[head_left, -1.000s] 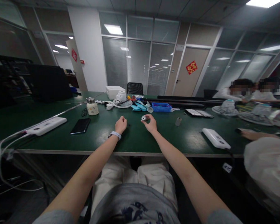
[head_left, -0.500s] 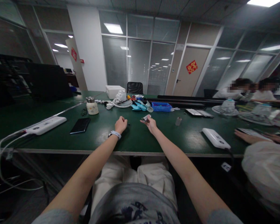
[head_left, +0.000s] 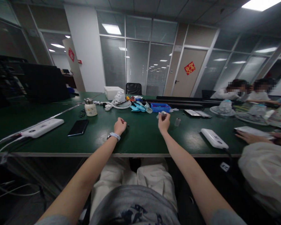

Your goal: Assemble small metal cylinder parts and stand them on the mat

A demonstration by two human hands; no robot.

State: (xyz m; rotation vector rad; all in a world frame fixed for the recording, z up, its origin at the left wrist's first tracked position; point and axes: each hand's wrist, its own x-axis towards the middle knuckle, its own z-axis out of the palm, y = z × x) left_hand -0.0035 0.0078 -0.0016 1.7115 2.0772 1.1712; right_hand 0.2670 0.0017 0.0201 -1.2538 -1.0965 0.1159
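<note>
The right hand (head_left: 164, 124), clamped on 1 metallic cylinder (head_left: 163, 115), could topple the upright canister (head_left: 177, 122) nearby by drifting right; the left hand (head_left: 120, 126) is curled, contents unclear.

Smooth blue plastic is shown by the basket (head_left: 160, 108). Left of it, pale blue plastic with a soft sheen is seen on the fan blades (head_left: 138, 107), and white plastic on the fan cage (head_left: 121, 105). Nearer than the basket, gray metal is seen on the held cylinder (head_left: 163, 114) and, duller, on the standing cylinder (head_left: 177, 122). The desk (head_left: 140, 140) is finished smooth, faintly glossy.
</note>
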